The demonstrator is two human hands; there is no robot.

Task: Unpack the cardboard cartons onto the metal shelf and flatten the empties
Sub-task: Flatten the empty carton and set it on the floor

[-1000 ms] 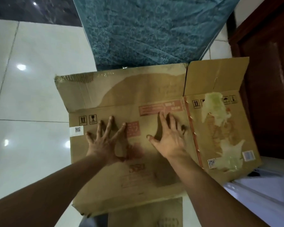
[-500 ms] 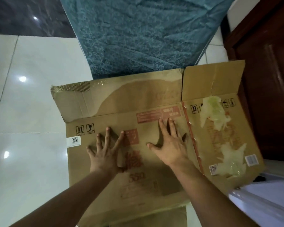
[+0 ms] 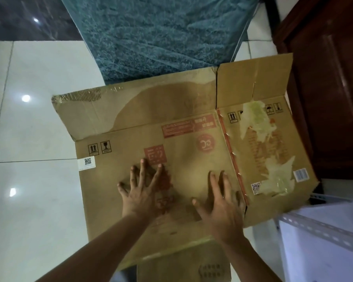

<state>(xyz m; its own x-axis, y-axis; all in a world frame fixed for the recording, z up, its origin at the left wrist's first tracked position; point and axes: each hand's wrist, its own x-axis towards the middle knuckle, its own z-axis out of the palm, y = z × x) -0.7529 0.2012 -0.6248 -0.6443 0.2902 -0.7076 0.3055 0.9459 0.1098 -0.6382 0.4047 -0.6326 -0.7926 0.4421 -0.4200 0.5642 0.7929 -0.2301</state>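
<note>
A home, it seems: tiled floor, teal rug (shaggy), dark wooden door.

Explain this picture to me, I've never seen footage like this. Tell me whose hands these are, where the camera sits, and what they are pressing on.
No machine here: one camera sits on a person's head and looks down at their own bare hands. The left hand and the right hand lie spread, fingers straight, pressing on a flattened cardboard carton over the white tiled floor. Nothing is gripped. Another piece of cardboard shows under its near edge, and a perforated metal shelf rail at lower right.
</note>
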